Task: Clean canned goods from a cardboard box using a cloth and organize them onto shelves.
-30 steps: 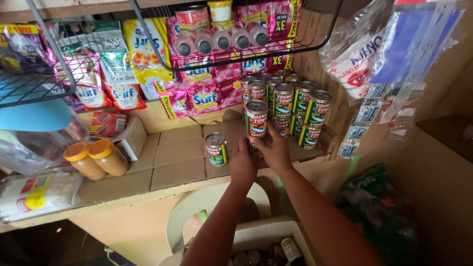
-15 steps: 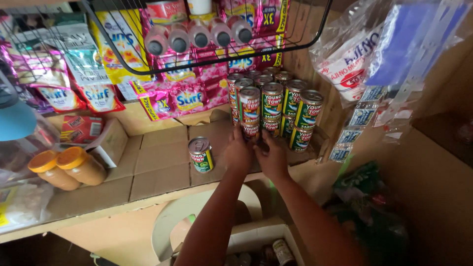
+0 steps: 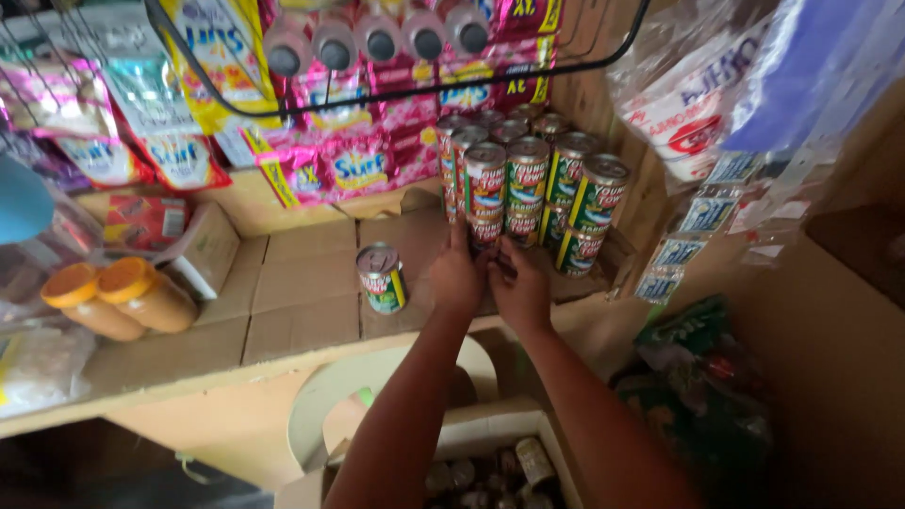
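The stacked cans [image 3: 533, 193] are shiny metal with glossy paper labels, the shelf [image 3: 302, 292] is lined with matt brown cardboard, the hanging sachets [image 3: 330, 170] are glossy plastic, and the two jars [image 3: 118, 297] have smooth orange plastic lids.

We see our two forearms bare, with no sleeves, watch or bracelet showing near the stacked cans [image 3: 528, 193]. Our left hand [image 3: 455, 279] and right hand [image 3: 520, 292] wear no gloves or rings, the fingers [image 3: 462, 247] uncovered.

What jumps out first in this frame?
Both hands, left hand and right hand, press against a two-tier stack of red-and-green cans at the back right of the cardboard-lined shelf. One lone can stands apart to their left, under hanging pink sachets.
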